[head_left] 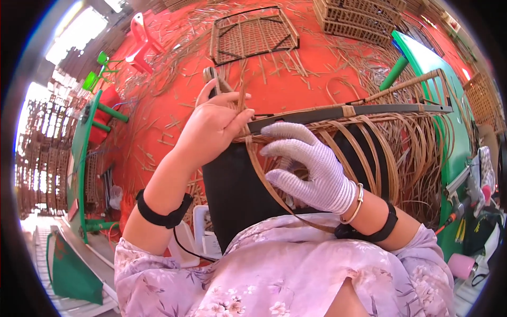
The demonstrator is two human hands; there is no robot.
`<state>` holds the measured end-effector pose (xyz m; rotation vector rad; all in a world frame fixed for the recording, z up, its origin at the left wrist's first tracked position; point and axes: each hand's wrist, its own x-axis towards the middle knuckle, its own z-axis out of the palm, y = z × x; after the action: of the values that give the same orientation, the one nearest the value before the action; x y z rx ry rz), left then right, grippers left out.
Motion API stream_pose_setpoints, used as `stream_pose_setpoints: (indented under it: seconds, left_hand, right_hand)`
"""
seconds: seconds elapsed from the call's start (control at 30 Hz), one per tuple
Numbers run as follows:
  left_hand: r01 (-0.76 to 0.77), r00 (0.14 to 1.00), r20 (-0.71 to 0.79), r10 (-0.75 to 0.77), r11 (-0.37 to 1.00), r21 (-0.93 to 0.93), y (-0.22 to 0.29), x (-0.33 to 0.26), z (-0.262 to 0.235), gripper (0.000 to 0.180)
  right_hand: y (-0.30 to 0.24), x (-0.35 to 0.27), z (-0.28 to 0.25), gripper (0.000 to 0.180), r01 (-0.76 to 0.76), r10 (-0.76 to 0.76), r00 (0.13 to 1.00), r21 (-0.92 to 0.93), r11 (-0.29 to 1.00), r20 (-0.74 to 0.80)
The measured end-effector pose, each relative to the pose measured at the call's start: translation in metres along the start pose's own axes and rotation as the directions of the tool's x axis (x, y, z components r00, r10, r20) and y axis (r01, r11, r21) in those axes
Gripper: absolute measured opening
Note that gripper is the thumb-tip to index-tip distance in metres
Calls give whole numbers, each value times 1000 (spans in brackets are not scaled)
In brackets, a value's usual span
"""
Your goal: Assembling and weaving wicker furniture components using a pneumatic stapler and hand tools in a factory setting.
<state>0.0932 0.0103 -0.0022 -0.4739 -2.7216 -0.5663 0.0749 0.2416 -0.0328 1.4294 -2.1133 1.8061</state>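
A partly woven wicker frame [317, 127] lies across my lap, with a dark flat bar [306, 115] along its rim. Loose brown strips hang from that rim and curve down toward me. My bare left hand [217, 113] is closed at the frame's left corner, pinching an upright strip [242, 98] between thumb and fingers. Just below the bar, my right hand [311, 166] wears a white striped glove. Its fingers are bent but apart, and nothing shows between them. One long strip [260, 169] runs from the corner down past its fingertips to my lap.
Scattered strips cover the red floor [280, 76]. Ahead lies another woven panel [253, 34], with stacked wicker trays [359, 18] to its right. Green tables [79, 164] [453, 174] stand at both sides. A red chair [141, 47] is far left. Tools [462, 211] lie at the right.
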Motion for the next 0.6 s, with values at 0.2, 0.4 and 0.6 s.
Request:
stream_pose_setpoints:
  seconds: [0.2, 0.4, 0.6]
  left_hand:
    - [48, 999, 16, -48, 999, 11, 2, 4, 1, 32]
    - [86, 996, 17, -88, 994, 71, 5, 9, -1, 34]
    - [112, 992, 36, -118, 984, 137, 6, 12, -2, 36]
  right_hand:
    - [0, 2, -13, 23, -61, 59, 994, 26, 998, 90]
    - [-8, -2, -48, 22, -92, 88, 990, 30, 995, 108]
    - [-14, -35, -87, 20, -162, 173, 981, -109, 981, 93]
